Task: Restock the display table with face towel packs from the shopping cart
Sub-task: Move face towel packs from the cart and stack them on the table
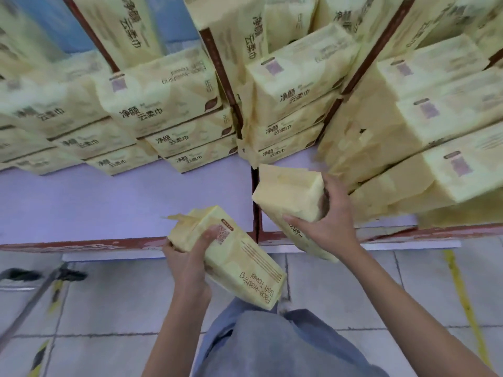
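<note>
Left hand [187, 257] is gripping one towel pack [239, 262] just off the display table [109, 202], right hand [329, 221] is clutching a second pack [288, 194] over its edge. I'd be laying both flat, tight against the stacks [168, 110] behind.

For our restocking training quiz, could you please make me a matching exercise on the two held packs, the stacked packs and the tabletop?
1 near pack, in left hand
2 far pack, in right hand
3 stacked packs
4 tabletop

A lilac
B beside the brown divider
C mostly above the floor tiles
D lying on the tabletop

Pairs: 1-C, 2-B, 3-D, 4-A
</note>
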A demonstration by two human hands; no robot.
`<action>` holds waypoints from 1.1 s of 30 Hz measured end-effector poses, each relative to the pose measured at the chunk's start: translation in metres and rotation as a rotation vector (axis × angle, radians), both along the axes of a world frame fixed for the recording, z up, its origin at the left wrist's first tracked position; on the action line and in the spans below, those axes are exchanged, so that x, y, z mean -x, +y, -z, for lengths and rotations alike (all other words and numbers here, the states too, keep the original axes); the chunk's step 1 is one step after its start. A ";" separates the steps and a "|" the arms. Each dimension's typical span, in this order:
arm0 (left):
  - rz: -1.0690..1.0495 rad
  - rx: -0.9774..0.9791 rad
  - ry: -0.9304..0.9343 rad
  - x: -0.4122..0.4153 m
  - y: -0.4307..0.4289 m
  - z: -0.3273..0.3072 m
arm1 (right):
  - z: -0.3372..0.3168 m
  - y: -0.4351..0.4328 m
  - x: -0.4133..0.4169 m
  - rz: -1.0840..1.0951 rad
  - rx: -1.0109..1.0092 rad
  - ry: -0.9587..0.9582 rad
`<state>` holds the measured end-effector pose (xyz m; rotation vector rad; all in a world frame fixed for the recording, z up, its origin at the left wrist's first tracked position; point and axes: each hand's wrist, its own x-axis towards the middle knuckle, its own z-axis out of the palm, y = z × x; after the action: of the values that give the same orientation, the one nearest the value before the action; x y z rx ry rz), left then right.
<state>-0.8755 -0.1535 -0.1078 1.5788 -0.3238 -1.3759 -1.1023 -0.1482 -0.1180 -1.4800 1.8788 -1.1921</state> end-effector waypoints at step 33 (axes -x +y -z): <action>-0.183 -0.090 -0.044 0.037 -0.070 0.019 | 0.070 -0.078 0.008 0.786 -0.690 -0.970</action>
<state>-0.9127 -0.2231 -0.1271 1.6712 -0.1414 -1.2307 -1.1104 -0.2264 -0.1877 0.2564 1.8068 -1.0556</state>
